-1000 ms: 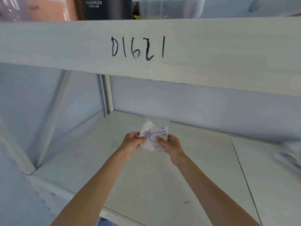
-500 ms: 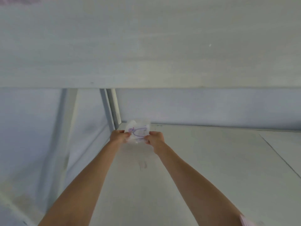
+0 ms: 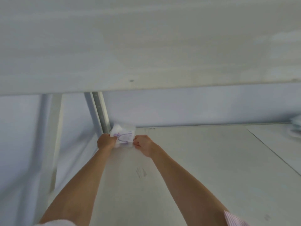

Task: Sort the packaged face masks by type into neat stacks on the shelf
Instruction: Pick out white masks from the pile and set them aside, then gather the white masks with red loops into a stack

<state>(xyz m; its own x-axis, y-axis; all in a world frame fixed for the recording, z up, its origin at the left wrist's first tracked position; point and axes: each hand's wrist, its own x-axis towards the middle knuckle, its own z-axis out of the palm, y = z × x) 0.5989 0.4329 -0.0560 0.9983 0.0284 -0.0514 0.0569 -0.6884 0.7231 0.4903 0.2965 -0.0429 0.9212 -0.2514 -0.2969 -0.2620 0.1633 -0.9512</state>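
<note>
Head view: left hand [image 3: 106, 143] and right hand [image 3: 143, 144] each pinching the packaged face mask [image 3: 124, 136] at shelf [image 3: 195, 160] back-left corner.

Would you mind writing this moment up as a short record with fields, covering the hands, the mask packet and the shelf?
held item: packaged face mask, clear wrapper with purple print
left hand: left hand grips the packet's left edge
right hand: right hand pinches its right edge
position: far left rear corner of the shelf board, beside the upright post
contact with shelf: cannot tell
other items: blurred packets at the far right edge
overhead: upper shelf underside
</note>
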